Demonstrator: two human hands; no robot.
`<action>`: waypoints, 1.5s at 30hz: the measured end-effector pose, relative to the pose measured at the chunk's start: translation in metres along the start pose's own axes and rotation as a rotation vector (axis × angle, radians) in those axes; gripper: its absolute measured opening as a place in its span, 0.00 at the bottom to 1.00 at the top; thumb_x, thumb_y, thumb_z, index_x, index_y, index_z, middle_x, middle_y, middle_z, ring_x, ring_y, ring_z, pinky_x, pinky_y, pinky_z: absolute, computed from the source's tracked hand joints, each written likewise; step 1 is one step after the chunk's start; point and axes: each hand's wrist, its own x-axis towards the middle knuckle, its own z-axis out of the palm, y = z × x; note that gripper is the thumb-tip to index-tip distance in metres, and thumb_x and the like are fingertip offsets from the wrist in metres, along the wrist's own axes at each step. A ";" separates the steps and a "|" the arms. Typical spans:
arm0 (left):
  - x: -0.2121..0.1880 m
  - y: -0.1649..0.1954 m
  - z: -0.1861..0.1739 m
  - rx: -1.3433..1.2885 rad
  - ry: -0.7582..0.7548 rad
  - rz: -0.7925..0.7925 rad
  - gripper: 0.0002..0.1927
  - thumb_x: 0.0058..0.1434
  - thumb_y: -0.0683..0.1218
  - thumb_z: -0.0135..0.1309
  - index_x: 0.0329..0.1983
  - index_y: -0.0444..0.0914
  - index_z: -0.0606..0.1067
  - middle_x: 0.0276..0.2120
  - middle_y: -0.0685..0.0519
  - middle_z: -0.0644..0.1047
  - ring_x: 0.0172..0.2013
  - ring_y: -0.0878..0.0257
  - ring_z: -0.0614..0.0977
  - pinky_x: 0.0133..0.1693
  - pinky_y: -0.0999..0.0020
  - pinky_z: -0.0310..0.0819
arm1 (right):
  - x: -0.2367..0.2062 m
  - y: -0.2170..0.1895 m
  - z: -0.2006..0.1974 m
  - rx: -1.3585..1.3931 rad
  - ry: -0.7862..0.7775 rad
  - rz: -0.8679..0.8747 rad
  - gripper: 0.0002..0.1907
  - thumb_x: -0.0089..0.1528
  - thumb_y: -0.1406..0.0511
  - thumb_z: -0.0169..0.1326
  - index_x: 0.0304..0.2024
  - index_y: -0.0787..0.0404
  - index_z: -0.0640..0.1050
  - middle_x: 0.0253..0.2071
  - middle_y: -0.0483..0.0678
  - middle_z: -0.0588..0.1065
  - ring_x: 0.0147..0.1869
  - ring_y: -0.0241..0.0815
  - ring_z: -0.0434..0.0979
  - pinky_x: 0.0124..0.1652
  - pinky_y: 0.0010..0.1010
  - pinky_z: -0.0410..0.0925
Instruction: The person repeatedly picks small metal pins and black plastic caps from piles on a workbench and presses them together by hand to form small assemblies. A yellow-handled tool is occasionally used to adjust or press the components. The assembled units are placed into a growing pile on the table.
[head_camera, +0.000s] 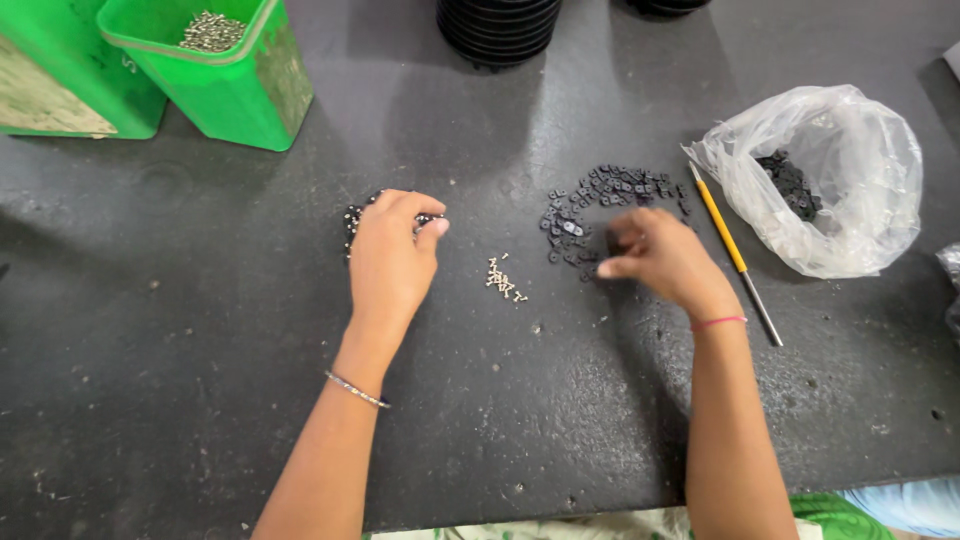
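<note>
Right now the right hand (660, 262) rests on the near edge of the scattered black pieces (600, 205), fingers curled together; if they pinch one piece, I cannot tell. The pile spreads away from it, far and to the right. The small silver screws (503, 280) lie between both hands. The left hand (390, 255) covers a second dark heap (352, 222), fingertips bent down, its hold hidden.
</note>
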 end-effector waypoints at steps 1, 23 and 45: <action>0.000 0.000 0.001 -0.019 -0.014 -0.020 0.07 0.58 0.42 0.63 0.39 0.38 0.80 0.39 0.50 0.78 0.37 0.54 0.80 0.41 0.58 0.73 | 0.001 -0.002 0.005 0.030 -0.035 -0.003 0.32 0.45 0.66 0.73 0.51 0.63 0.76 0.44 0.54 0.77 0.44 0.47 0.80 0.45 0.36 0.74; -0.013 0.000 0.043 -0.371 -0.115 -0.004 0.06 0.59 0.40 0.61 0.40 0.38 0.80 0.37 0.49 0.81 0.36 0.57 0.86 0.39 0.65 0.79 | -0.013 -0.074 0.035 -0.189 0.148 -0.249 0.07 0.59 0.64 0.65 0.37 0.59 0.84 0.33 0.50 0.78 0.34 0.49 0.79 0.35 0.39 0.70; -0.010 -0.017 0.068 -0.843 -0.141 -0.355 0.08 0.60 0.39 0.61 0.41 0.30 0.81 0.33 0.51 0.84 0.32 0.68 0.83 0.36 0.74 0.81 | -0.006 -0.080 0.072 0.023 0.164 -0.574 0.07 0.59 0.68 0.61 0.40 0.59 0.82 0.38 0.49 0.78 0.43 0.51 0.79 0.43 0.38 0.71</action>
